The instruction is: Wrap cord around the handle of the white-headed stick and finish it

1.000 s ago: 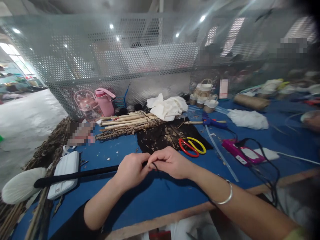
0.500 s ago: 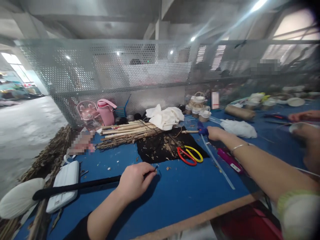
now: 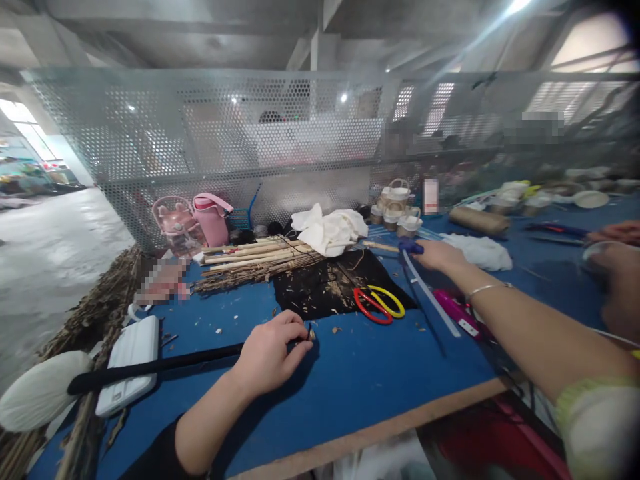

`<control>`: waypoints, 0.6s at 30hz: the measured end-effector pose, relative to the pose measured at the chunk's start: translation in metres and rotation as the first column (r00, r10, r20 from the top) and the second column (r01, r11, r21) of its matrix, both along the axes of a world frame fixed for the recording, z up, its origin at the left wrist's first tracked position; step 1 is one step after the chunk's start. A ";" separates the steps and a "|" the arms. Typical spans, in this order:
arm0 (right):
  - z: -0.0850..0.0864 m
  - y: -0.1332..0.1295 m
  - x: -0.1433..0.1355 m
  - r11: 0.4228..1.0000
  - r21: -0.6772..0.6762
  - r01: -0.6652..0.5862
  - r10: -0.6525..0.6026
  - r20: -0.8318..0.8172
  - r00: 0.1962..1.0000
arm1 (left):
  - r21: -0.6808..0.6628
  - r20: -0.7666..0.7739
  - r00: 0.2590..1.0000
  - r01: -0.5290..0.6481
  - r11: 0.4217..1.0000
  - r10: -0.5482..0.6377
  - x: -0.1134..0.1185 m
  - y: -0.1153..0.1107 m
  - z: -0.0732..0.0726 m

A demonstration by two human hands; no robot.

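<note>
My left hand (image 3: 273,350) is closed round a long black-wrapped stick (image 3: 185,360), holding it near its right end. A small dark tip shows at my fingertips. The stick's far end lies by a pale, rounded white pad (image 3: 43,390); whether they are joined, I cannot tell. My right hand (image 3: 435,257) grips a blue glue gun (image 3: 410,247), with a long translucent glue stick (image 3: 433,297) slanting from it. Red-and-yellow-handled scissors (image 3: 373,313) lie between my hands on a black cloth (image 3: 320,293).
Wooden sticks and dry twigs (image 3: 265,257) lie behind the cloth, beside white fabric (image 3: 330,230). A white power bank-like box (image 3: 133,367) sits under the black stick. A magenta device (image 3: 457,313) is below my right wrist. Another person's hands (image 3: 617,267) work at right.
My right hand has raised the glue gun slightly, and the glue stick now hangs above the table with a separate shadow. My left hand stays almost in place, still holding the black-wrapped stick.
</note>
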State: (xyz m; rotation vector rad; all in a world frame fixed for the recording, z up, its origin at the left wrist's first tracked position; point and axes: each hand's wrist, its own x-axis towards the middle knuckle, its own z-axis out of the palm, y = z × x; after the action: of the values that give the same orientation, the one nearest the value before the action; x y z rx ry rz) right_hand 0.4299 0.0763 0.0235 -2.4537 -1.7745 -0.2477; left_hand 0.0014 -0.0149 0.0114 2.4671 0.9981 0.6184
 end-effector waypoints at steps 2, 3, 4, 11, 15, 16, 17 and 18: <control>0.002 -0.004 -0.005 1.000 0.003 -0.028 0.028 0.040 0.999 | -0.022 -0.010 1.000 0.005 1.000 -0.006 0.001 0.000 -0.001; 0.005 -0.007 -0.008 0.999 0.012 -0.052 0.052 0.062 0.997 | -0.034 -0.015 1.000 0.005 0.999 -0.006 0.002 0.000 -0.002; 0.008 -0.010 -0.012 0.997 0.024 -0.079 0.077 0.085 0.993 | -0.047 -0.018 1.000 0.003 0.999 -0.004 0.003 0.000 -0.003; 0.018 -0.031 -0.029 0.977 0.084 -0.197 0.178 0.197 0.964 | -0.128 0.099 0.994 0.057 0.990 -0.045 0.007 0.002 -0.003; 0.017 -0.045 -0.031 0.964 0.151 -0.220 0.195 0.163 0.967 | -0.074 0.179 0.982 -0.049 0.996 0.062 0.037 0.020 0.023; 0.018 -0.050 -0.033 0.957 0.177 -0.231 0.215 0.105 0.971 | -0.033 0.145 0.987 -0.062 0.997 0.067 0.047 0.026 0.032; 0.020 -0.055 -0.035 0.951 0.209 -0.229 0.229 0.020 0.973 | 0.010 0.081 0.996 -0.044 0.999 0.043 0.056 0.030 0.042; 0.022 -0.061 -0.038 0.947 0.240 -0.215 0.241 -0.084 0.967 | 0.039 -0.007 1.000 -0.011 0.999 0.012 0.063 0.033 0.050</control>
State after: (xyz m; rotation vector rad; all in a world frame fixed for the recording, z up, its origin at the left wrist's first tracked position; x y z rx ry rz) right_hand 0.3918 0.0156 0.0454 -2.0431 -1.8468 -0.2706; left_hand 0.0639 0.0183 0.0615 2.5009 1.0129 0.6395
